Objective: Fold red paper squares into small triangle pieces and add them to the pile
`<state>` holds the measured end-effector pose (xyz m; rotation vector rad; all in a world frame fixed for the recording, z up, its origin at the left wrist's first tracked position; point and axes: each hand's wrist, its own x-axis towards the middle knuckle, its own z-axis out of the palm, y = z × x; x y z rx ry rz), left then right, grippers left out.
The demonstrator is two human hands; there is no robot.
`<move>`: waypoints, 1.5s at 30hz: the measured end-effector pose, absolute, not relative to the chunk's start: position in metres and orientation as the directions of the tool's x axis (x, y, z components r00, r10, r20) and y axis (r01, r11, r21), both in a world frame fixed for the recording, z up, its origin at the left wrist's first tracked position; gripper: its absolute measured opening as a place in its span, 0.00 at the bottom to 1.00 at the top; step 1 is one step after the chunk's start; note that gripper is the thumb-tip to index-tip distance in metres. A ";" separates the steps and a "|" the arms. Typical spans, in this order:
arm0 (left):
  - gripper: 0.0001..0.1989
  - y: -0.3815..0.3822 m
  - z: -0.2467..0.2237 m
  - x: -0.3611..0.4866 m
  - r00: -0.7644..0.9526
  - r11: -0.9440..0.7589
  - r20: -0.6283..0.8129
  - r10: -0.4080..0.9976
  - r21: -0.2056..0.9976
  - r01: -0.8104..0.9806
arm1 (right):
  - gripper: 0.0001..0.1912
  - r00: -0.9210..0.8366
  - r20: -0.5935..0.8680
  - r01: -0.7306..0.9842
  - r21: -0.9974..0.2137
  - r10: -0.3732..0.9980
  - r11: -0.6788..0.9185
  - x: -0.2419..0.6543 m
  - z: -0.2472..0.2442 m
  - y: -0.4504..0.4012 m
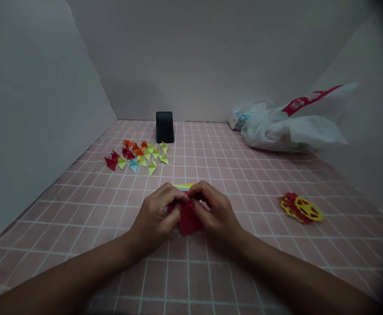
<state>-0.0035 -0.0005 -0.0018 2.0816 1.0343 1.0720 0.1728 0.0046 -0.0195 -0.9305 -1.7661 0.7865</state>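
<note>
At the middle of the tiled surface, my left hand and my right hand meet fingertip to fingertip. Both pinch a small piece of red folded paper, mostly covered by the fingers. Beneath it lies a stack of square coloured paper with a red sheet on top. Yellow and pale edges of the stack peek out behind my fingers. Farther off to the left, several folded paper cranes in red, orange, yellow and blue stand in a loose group.
A dark smartphone leans upright near the back wall. At the back right sits a white plastic bag beside a small box. Red and yellow paper cut-outs lie to the right. Pale walls enclose the pink tiled surface.
</note>
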 end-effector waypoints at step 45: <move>0.11 0.004 0.004 0.001 0.249 0.344 -0.288 0.925 0.912 -0.224 | 0.10 -0.334 0.494 0.277 -0.763 0.803 0.585 0.175 -0.012 0.009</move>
